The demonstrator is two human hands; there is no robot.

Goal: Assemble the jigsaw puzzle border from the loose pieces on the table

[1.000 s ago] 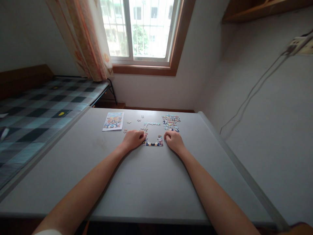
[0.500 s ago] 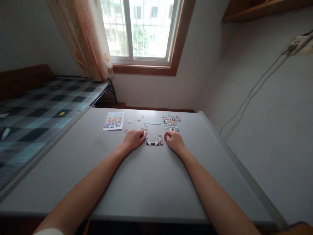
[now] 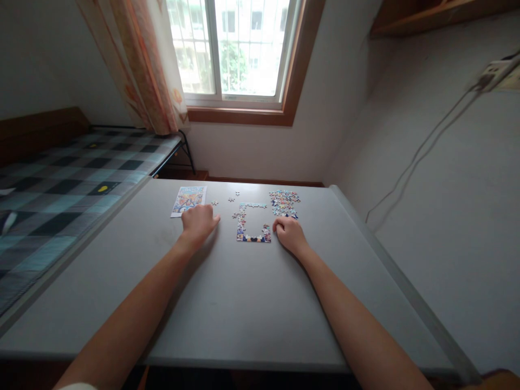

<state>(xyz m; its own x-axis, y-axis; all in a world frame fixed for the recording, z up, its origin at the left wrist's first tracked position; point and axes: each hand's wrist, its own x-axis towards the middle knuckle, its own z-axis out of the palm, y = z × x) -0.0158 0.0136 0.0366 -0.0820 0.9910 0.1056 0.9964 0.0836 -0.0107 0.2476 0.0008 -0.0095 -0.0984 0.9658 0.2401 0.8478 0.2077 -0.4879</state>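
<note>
Jigsaw puzzle border [image 3: 254, 239] lay flat near the far side of the gray table [image 3: 244, 303], between the two hands. Its top strip, left side and bottom strip were joined, while the right side rose only a short way from the lower corner. A small cluster of pieces [image 3: 235, 215] lay against or just beside its left edge.

The left hand [image 3: 199, 223] was at the lower right part of the printed picture sheet [image 3: 190, 198], covering some of it, with its thumb out toward the puzzle and its other fingers bent down. Whether those fingers were spread or pinched around a piece could not be told.

The right hand [image 3: 289, 233] rested on the table just right of the border, narrow, its fingers folded in; whether it hid anything could not be seen. Just beyond it, a heap of loose puzzle pieces [image 3: 284, 201] was spread on the table. Three single pieces [image 3: 231, 199] lay apart from one another between the sheet and the border's top left corner. To the left stood a bed with a checked mattress [image 3: 101, 162].
</note>
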